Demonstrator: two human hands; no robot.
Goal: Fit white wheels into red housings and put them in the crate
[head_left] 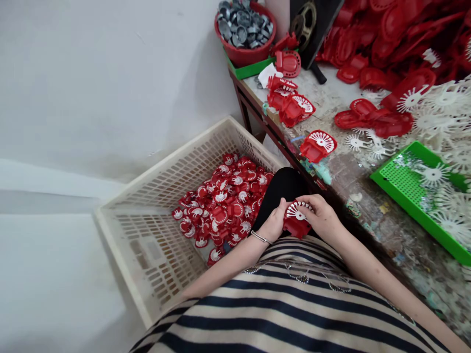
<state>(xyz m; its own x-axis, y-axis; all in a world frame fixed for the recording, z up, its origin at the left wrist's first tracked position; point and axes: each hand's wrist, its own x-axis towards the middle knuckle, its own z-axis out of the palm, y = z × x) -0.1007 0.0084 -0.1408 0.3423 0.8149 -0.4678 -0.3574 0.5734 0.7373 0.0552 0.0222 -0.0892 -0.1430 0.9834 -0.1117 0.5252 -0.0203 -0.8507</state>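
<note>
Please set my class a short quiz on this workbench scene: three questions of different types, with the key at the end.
1. True or false: the pale crate is standing on top of the table.

2. Multiple choice: what colour are the heaped parts in the red bucket?
A) White
B) Red
C) Grey

3. Fill in the blank: the left hand and the right hand both hold a red piece that carries a ____ fan-shaped insert.

Key
1. False: the pale crate stands beside the table, lower than its top.
2. C
3. white
</note>
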